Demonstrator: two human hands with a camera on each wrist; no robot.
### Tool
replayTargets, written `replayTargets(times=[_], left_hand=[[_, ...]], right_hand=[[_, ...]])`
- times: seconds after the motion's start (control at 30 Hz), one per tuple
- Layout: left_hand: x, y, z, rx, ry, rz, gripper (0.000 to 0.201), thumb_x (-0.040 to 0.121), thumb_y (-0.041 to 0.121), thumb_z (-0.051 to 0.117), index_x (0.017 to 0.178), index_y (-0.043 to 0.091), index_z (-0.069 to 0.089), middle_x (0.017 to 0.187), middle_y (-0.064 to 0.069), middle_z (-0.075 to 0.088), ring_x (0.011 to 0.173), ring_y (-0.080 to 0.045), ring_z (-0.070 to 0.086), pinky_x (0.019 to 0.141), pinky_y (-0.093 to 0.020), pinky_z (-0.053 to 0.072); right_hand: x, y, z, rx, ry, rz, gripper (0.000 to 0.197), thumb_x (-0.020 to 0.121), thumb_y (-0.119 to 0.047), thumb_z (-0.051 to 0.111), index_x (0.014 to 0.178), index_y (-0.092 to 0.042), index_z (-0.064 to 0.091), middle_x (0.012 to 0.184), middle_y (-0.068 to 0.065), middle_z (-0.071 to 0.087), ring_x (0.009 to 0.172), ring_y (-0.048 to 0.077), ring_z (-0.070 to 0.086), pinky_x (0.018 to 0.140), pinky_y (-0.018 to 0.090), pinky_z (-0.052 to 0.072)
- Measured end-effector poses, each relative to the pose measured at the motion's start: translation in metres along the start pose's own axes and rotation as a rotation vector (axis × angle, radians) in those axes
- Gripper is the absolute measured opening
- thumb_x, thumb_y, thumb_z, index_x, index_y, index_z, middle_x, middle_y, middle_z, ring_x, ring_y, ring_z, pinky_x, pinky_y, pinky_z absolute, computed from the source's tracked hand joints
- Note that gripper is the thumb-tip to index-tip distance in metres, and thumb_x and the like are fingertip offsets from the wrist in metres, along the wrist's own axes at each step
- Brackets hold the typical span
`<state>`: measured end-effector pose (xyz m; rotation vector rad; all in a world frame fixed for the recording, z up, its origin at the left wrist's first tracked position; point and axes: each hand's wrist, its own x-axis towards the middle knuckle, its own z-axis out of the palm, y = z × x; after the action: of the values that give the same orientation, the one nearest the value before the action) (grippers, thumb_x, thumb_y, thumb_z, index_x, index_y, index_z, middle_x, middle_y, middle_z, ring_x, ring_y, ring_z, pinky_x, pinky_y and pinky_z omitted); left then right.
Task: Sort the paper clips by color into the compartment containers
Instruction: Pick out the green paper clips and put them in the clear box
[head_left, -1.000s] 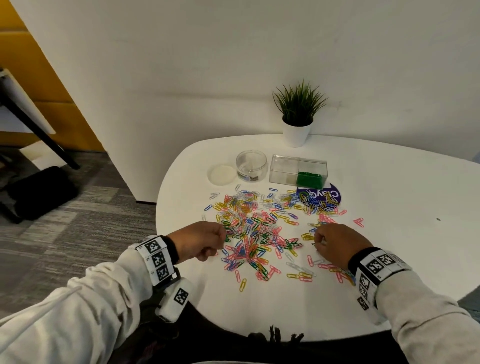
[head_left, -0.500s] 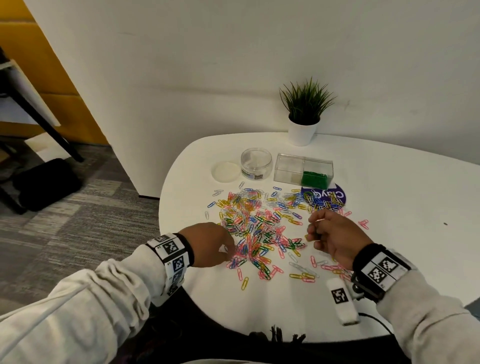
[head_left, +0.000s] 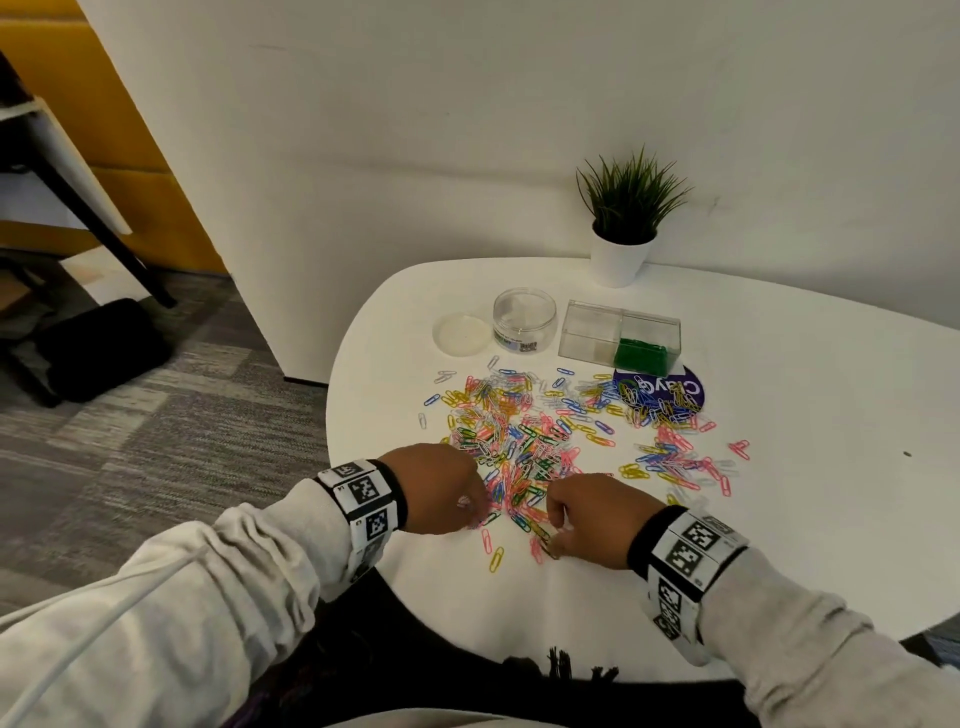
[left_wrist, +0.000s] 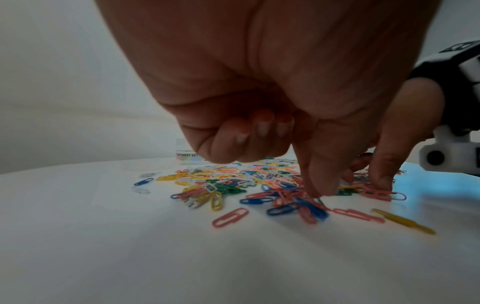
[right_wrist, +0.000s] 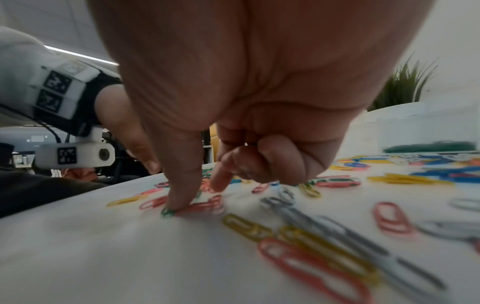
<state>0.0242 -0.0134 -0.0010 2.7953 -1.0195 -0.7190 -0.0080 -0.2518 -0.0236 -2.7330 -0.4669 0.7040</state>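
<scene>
A heap of paper clips (head_left: 519, 441) in several colours lies spread over the white table (head_left: 805, 493). Behind it stands a clear compartment box (head_left: 592, 327); green clips (head_left: 641, 356) fill its front right section. My left hand (head_left: 478, 517) is at the heap's near left edge. In the left wrist view its thumb and forefinger (left_wrist: 319, 191) meet on a thin green clip (left_wrist: 321, 200), with the other fingers curled in. My right hand (head_left: 550, 540) is beside it. Its thumb presses a green clip (right_wrist: 167, 212) flat, with the forefinger (right_wrist: 218, 185) a little apart.
A round clear jar (head_left: 524, 322) and its lid (head_left: 462, 335) sit left of the box. A potted plant (head_left: 623, 223) stands by the wall. A purple sticker (head_left: 675, 389) lies under clips. The table's rounded edge (head_left: 363, 561) is close to my left wrist.
My right hand, raised over the heap half a second ago, has come down and left to the near edge beside the left hand. The left hand has crept slightly right into the clips.
</scene>
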Motion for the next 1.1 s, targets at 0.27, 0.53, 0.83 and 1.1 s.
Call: replayTargets(times=[0.27, 0.53, 0.83, 1.1], left_hand=[[0.002, -0.005, -0.005, 0.086, 0.054, -0.032, 0.021, 0.091, 0.037, 0.055, 0.103, 0.031, 0.072, 0.106, 0.011, 0.066, 0.101, -0.016, 0.062, 0.085, -0.034, 0.053], [0.011, 0.007, 0.006, 0.179, 0.040, 0.019, 0.025, 0.096, 0.036, 0.056, 0.118, 0.033, 0.067, 0.114, 0.005, 0.059, 0.105, -0.021, 0.060, 0.079, -0.030, 0.047], [0.006, 0.005, 0.017, 0.275, 0.077, 0.083, 0.025, 0.098, 0.031, 0.041, 0.111, 0.024, 0.062, 0.106, 0.002, 0.060, 0.095, -0.024, 0.060, 0.073, -0.032, 0.046], [0.005, 0.008, 0.008, -0.200, 0.161, -0.094, 0.020, 0.088, 0.034, 0.047, 0.071, 0.024, 0.041, 0.071, 0.007, 0.051, 0.065, -0.013, 0.044, 0.061, -0.031, 0.039]], right_hand=[[-0.011, 0.008, -0.008, 0.000, 0.014, -0.029, 0.015, 0.085, -0.040, 0.069, 0.092, -0.032, 0.058, 0.096, -0.011, 0.054, 0.088, 0.013, 0.054, 0.071, 0.027, 0.044], [-0.013, -0.002, 0.001, -0.036, -0.052, -0.040, 0.006, 0.089, -0.030, 0.062, 0.089, -0.024, 0.062, 0.088, -0.010, 0.056, 0.085, 0.013, 0.056, 0.072, 0.027, 0.047], [-0.017, 0.002, -0.008, 0.132, -0.034, 0.007, 0.019, 0.095, -0.016, 0.042, 0.100, -0.032, 0.052, 0.082, -0.007, 0.059, 0.081, 0.015, 0.059, 0.066, 0.030, 0.044], [-0.031, -0.009, -0.001, -0.061, -0.111, -0.140, 0.043, 0.099, -0.024, 0.035, 0.131, -0.042, 0.058, 0.142, -0.007, 0.054, 0.124, 0.017, 0.052, 0.100, 0.028, 0.041]])
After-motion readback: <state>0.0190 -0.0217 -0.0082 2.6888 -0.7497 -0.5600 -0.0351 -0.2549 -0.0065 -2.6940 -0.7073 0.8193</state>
